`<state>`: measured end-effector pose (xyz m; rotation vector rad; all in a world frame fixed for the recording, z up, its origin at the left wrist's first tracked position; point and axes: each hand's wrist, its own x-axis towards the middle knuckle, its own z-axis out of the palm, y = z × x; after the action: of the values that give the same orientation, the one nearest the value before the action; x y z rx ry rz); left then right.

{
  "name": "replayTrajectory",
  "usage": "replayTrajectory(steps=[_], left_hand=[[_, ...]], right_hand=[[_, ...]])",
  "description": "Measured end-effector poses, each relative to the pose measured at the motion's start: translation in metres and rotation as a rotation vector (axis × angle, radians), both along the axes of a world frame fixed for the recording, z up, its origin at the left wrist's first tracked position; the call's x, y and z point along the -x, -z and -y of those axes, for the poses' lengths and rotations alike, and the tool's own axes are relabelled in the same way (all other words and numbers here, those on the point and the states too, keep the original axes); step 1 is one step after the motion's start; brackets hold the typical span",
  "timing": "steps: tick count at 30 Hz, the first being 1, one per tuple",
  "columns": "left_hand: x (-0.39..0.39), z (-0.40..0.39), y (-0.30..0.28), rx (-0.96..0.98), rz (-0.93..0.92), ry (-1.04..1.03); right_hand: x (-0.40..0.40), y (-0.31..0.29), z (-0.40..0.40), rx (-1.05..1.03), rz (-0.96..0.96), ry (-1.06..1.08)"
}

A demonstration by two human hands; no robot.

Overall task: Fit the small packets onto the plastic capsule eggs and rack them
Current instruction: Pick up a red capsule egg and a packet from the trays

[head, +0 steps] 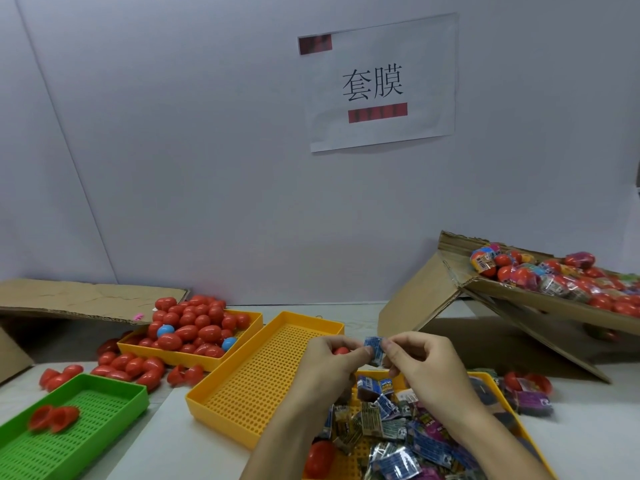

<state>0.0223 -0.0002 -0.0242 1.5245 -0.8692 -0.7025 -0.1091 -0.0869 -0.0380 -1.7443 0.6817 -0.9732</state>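
Observation:
My left hand (330, 362) holds a red capsule egg (341, 350) in its curled fingers and pinches one edge of a small blue packet (375, 349). My right hand (420, 363) pinches the packet's other edge. Both hands hover above a yellow tray (500, 403) piled with several loose printed packets (388, 431); a red egg (319, 459) lies at that tray's left side. An empty yellow perforated tray (256, 386) sits just left of my hands.
A yellow tray (180, 356) heaped with red eggs and two blue ones stands at back left, loose red eggs (131, 367) around it. A green tray (79, 431) holds red egg halves. A tilted cardboard box (519, 299) at right carries wrapped eggs. Flat cardboard (79, 299) lies far left.

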Motion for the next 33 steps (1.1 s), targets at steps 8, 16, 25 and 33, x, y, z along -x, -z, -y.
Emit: replayTrajectory(steps=[8,16,25,33], left_hand=[[-0.0018,0.0008,0.0012,0.026,-0.012,0.025],[-0.0045,0.0024,0.0035,0.043,-0.042,-0.02],[-0.0071,0.004,0.0024,0.078,-0.139,-0.066],[-0.0049,0.0023,0.0045,0.069,0.058,-0.003]], right_hand=[[-0.001,0.0019,0.003,-0.027,-0.019,-0.001],[0.0016,0.0005,0.004,-0.036,-0.007,-0.009],[0.0023,0.0002,0.0039,-0.07,0.008,-0.137],[0.0005,-0.0003,0.0054,-0.255,0.17,-0.11]])
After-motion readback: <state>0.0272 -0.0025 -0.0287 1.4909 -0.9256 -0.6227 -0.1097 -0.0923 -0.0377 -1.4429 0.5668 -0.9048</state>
